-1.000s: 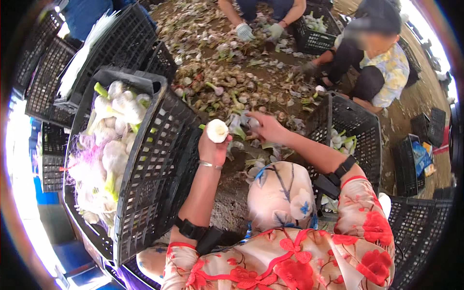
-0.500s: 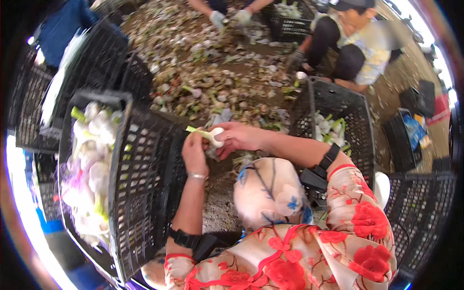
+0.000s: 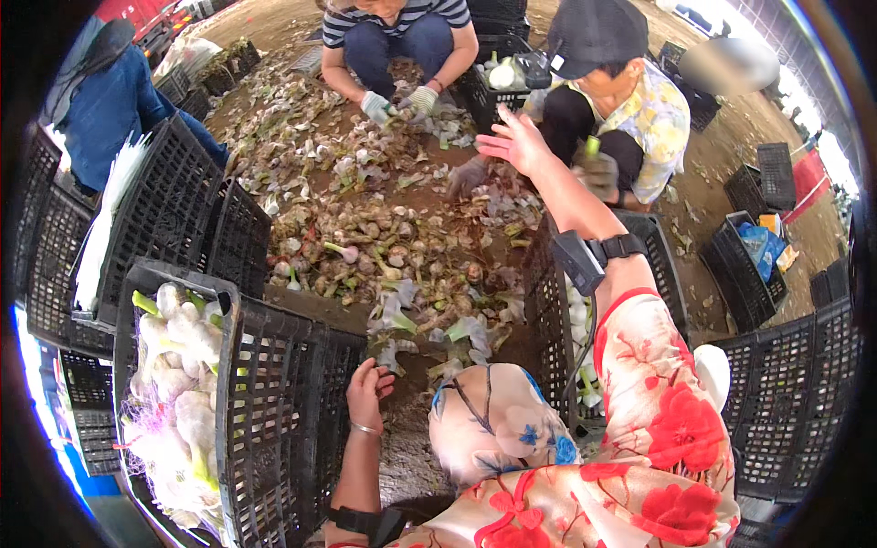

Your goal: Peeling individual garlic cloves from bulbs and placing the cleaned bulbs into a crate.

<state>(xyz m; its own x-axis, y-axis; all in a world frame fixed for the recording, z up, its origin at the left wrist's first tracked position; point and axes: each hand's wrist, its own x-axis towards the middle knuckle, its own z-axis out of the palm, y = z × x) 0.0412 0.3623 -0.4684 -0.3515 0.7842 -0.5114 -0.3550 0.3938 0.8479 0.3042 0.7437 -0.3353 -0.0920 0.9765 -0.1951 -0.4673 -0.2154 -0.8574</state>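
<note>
My right hand (image 3: 513, 142) is stretched far forward over the ground, fingers spread and nothing in it. Close to it, a co-worker's gloved hand (image 3: 596, 175) holds a green-stemmed garlic piece. Beside the inner wall of the left black crate (image 3: 283, 411), my left hand (image 3: 367, 393) hangs with loosely bent fingers and no visible object. That crate is full of white garlic bulbs (image 3: 187, 365). Ahead of my knees lies a heap of untrimmed garlic (image 3: 393, 251) among peeled skins. Under my right forearm stands another black crate (image 3: 545, 315), with garlic bulbs (image 3: 582, 342) partly hidden.
A co-worker in a striped shirt (image 3: 448, 14) squats across the heap, gloves in the skins. To the right squats one in a dark cap (image 3: 598, 36). A far crate (image 3: 480, 100) holds large white bulbs. Stacked black crates (image 3: 155, 210) line the left side.
The garlic bulb I held in both hands is out of them. My right arm has swung forward and right, its hand opened. My left hand stays by the crate. The view has tilted up.
</note>
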